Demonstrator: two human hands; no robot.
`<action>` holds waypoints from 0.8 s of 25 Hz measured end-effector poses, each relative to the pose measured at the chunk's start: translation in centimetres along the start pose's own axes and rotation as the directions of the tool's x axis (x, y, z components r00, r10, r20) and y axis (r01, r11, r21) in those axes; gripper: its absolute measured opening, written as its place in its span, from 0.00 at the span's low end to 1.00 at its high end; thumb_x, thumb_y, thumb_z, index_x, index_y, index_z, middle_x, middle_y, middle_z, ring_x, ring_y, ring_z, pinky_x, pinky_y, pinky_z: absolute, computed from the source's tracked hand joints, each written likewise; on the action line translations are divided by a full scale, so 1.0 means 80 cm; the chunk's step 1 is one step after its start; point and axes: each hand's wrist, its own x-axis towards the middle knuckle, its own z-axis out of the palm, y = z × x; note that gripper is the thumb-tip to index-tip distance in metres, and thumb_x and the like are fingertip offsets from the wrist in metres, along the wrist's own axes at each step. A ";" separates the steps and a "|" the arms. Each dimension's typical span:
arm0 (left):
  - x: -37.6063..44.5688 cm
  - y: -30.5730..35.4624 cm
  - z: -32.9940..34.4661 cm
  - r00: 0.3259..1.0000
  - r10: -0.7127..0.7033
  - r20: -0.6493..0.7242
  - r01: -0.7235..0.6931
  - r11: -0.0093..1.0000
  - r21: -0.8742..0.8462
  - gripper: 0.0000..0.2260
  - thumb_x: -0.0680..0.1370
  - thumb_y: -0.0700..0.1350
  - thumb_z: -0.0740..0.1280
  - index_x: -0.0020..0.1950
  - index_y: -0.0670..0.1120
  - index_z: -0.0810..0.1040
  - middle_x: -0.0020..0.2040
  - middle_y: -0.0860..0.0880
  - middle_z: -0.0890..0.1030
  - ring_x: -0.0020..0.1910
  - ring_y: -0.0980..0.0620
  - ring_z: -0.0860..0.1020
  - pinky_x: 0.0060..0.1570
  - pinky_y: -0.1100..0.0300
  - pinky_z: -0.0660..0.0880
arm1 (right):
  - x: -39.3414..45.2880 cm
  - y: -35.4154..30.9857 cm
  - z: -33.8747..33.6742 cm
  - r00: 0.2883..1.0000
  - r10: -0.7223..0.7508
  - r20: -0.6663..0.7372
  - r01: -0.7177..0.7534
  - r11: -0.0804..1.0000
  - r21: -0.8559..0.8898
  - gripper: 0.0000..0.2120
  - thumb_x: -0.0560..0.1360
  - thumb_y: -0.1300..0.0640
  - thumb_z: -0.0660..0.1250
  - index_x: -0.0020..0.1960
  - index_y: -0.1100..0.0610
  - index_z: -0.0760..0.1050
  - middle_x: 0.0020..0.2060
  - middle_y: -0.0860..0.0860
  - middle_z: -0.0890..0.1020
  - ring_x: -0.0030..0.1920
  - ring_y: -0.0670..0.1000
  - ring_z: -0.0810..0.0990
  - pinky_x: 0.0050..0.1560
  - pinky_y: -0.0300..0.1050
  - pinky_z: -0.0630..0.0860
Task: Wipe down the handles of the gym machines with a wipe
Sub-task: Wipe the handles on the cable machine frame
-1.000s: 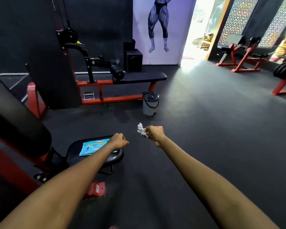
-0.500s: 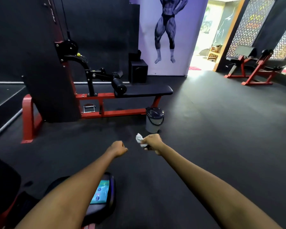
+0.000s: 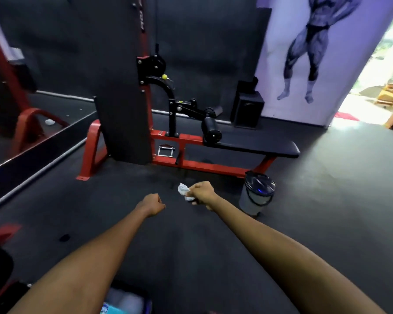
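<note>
My right hand [image 3: 202,193] grips a crumpled white wipe [image 3: 183,190], held out over the dark floor. My left hand [image 3: 152,204] is a closed fist beside it and holds nothing. Ahead stands a red and black cable row machine [image 3: 145,114] with a long black bench [image 3: 256,147]. A chrome handle [image 3: 166,150] rests low on its red frame. A grey bin with a dark lid [image 3: 256,191] stands just right of my right hand. The blue wipe pack [image 3: 114,308] lies on a black seat at the bottom edge, partly hidden by my left forearm.
A mirror wall [image 3: 21,109] with a raised ledge runs along the left. A black speaker [image 3: 247,109] sits against the poster wall behind the bench. An open doorway [image 3: 377,87] is bright at the right. Dark rubber floor [image 3: 327,189] spreads to the right.
The view has swung left and moved closer to the row machine and bin. The seat with the wipe pack has slid to the bottom edge. Both hands keep their pose.
</note>
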 end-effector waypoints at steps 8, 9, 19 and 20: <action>0.071 -0.056 -0.070 0.923 -0.336 -0.186 0.310 0.938 -0.155 0.07 0.75 0.45 0.65 0.40 0.44 0.76 0.43 0.46 0.78 0.48 0.46 0.79 0.43 0.55 0.75 | 0.171 -0.096 0.069 0.925 -0.103 0.365 0.175 0.970 -0.170 0.12 0.69 0.67 0.69 0.30 0.57 0.74 0.30 0.55 0.76 0.26 0.46 0.73 0.25 0.36 0.69; 0.071 -0.069 -0.077 0.901 -0.383 -0.205 0.354 0.921 -0.164 0.06 0.74 0.45 0.65 0.41 0.43 0.77 0.44 0.45 0.79 0.47 0.46 0.79 0.43 0.55 0.75 | 0.182 -0.105 0.088 0.902 -0.114 0.416 0.201 0.965 -0.171 0.12 0.69 0.67 0.70 0.30 0.56 0.74 0.29 0.53 0.76 0.26 0.45 0.74 0.25 0.36 0.69; 0.076 -0.248 -0.199 0.546 -0.694 -0.470 0.540 0.720 -0.436 0.04 0.75 0.44 0.66 0.41 0.46 0.72 0.49 0.45 0.78 0.51 0.44 0.78 0.49 0.55 0.73 | 0.269 -0.229 0.334 0.662 -0.237 0.712 0.500 0.846 -0.183 0.11 0.70 0.65 0.70 0.31 0.53 0.76 0.33 0.54 0.79 0.30 0.46 0.75 0.33 0.40 0.77; 0.076 -0.266 -0.212 0.500 -0.721 -0.479 0.551 0.692 -0.467 0.05 0.75 0.44 0.66 0.40 0.46 0.72 0.49 0.44 0.79 0.51 0.44 0.78 0.48 0.55 0.73 | 0.274 -0.246 0.362 0.621 -0.243 0.745 0.538 0.823 -0.180 0.12 0.70 0.65 0.69 0.31 0.53 0.76 0.33 0.54 0.79 0.29 0.45 0.75 0.33 0.40 0.78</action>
